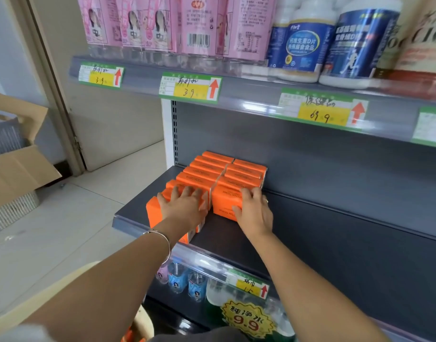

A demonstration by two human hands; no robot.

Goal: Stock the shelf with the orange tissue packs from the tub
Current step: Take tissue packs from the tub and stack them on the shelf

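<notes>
Orange tissue packs (212,169): my flat left hand (184,207) is pressing, my right hand (255,212) gripping one; shoving unevenly risks toppling them.

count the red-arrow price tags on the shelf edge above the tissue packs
3: left price tag and middle price tag under the pink-labelled bottles, right price tag under the supplement bottles. A fourth tag, cut off at right, may hide an arrow.
</notes>
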